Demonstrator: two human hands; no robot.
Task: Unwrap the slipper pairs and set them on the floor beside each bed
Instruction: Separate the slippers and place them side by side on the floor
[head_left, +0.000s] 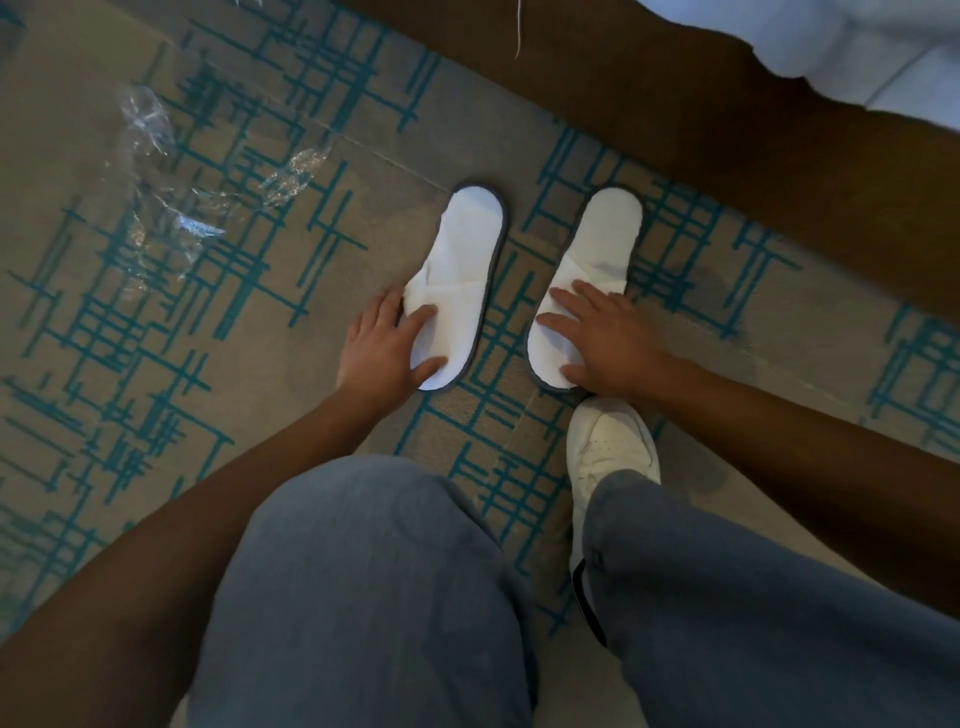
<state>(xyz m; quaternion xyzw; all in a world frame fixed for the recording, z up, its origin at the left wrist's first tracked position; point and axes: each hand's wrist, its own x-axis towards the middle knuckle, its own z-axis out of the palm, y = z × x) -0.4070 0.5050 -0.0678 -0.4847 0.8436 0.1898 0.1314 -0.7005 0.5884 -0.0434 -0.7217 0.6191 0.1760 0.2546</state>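
the left hand (384, 348) and right hand (605, 338) each lay flat, fingers spread and gripping nothing, on the toe ends of the two white slippers (457, 280) lying side by side on the carpet (260, 332) beside the bed (779, 156), the clear wrapper (202, 171) discarded nearby.

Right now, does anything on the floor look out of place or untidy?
Yes. A crumpled clear plastic wrapper lies loose on the patterned carpet, left of the left slipper. The two slippers are not parallel: the left slipper and the right slipper lean toward each other's heels unevenly.
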